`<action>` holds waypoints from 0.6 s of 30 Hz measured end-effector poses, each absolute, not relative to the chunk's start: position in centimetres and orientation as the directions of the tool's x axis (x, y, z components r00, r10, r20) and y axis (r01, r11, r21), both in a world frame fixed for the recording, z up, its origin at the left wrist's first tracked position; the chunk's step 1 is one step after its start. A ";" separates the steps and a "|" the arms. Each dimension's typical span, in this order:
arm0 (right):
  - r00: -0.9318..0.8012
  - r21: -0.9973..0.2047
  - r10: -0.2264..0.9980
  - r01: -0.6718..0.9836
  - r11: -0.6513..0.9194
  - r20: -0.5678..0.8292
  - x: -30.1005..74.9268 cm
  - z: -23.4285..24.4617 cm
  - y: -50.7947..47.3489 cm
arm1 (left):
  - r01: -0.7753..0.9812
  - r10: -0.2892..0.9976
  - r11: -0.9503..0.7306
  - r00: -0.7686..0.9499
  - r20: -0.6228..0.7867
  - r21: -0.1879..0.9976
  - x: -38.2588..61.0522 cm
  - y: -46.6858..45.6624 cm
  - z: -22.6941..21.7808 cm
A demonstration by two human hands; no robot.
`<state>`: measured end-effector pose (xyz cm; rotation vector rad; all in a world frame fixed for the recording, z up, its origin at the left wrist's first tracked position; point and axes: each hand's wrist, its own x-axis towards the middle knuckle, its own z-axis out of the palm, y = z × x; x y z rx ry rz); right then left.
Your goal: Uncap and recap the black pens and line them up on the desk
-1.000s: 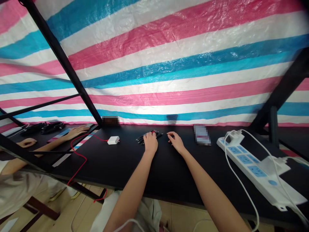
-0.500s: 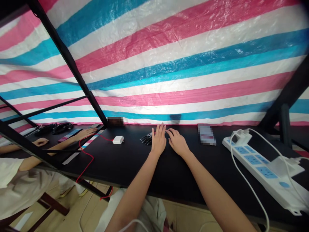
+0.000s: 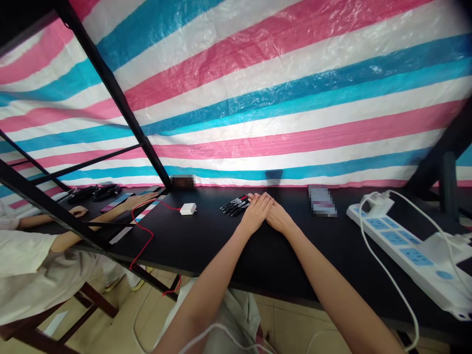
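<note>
My left hand (image 3: 255,215) rests over the front of my right hand (image 3: 280,217) above the black desk. Its fingers are stretched out flat and hold nothing that I can see. The right hand also lies flat, with its fingers mostly covered by the left. Just left of my hands is a bundle of several black pens (image 3: 233,206), at least one with a red part near its end. The far ends of the pens come close to my left fingertips, and I cannot tell whether they touch.
A white charger (image 3: 188,209) with a red cable (image 3: 149,240) sits to the left. At right are a blurred-out flat packet (image 3: 322,201) and a white power strip (image 3: 401,253) with plugs and cables. Past the black frame (image 3: 121,105), another person's hand (image 3: 138,200) lies on the desk.
My hands, apart before, have come together, left over right. The left hand has moved right, off the pens, which now show more fully. The view has shifted slightly.
</note>
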<state>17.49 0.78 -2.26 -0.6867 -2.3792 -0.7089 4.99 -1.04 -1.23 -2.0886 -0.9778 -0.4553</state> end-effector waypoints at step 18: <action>-0.871 0.462 0.203 0.420 0.781 0.448 17.6 -2.5 0.5 | 0.838 0.594 -0.450 0.539 0.597 -0.309 4.6 -1.7 -2.1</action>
